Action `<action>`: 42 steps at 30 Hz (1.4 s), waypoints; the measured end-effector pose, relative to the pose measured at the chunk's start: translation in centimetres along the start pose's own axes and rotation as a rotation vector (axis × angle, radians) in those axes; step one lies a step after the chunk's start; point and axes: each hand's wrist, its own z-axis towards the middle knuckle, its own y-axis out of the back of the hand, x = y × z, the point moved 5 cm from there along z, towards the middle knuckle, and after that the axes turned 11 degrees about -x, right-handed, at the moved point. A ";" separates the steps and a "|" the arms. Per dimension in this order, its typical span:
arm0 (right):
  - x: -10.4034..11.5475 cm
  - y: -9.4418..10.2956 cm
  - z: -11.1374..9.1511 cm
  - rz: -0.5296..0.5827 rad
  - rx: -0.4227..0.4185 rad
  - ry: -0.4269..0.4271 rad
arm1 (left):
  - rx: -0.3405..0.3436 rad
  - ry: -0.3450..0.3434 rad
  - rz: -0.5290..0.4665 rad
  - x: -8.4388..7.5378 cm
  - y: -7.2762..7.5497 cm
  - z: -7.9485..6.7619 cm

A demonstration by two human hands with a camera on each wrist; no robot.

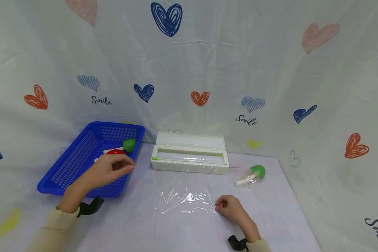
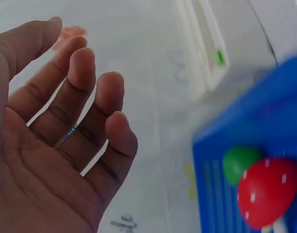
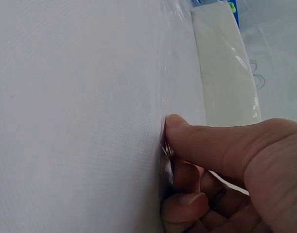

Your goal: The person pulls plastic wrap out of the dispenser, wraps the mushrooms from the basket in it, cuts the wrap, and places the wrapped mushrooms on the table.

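My right hand (image 1: 230, 209) pinches the corner of a sheet of clear cling film (image 1: 189, 199) lying over the white table; in the right wrist view, thumb and fingers grip the crinkled film (image 3: 166, 145). The film runs to the front of a white cling film dispenser (image 1: 189, 166), whose lid (image 1: 190, 141) stands raised. Over the blue basket (image 1: 55, 178) hovers my left hand (image 1: 105, 171), holding nothing, its fingers loosely bent. Below it a red toy mushroom (image 2: 270, 191) with white spots and a green toy mushroom (image 1: 129, 145) lie in the basket, partly hidden.
At the right of the table lies another green toy mushroom (image 1: 257, 171) wrapped in clear film. A hanging cloth (image 1: 220, 70) printed with hearts closes off the back and sides. The basket stands left of the dispenser, close to the cloth.
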 end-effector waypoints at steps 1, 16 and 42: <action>0.0 -0.1 0.0 0.004 0.001 0.002 | -0.007 -0.008 0.017 0.5 0.5 0.4; -0.4 0.0 -0.3 -0.002 -0.090 -0.027 | -0.081 0.137 0.115 10.1 3.2 5.0; -0.8 -0.3 -0.6 0.031 -0.106 -0.026 | 0.138 0.416 0.171 22.1 0.9 5.5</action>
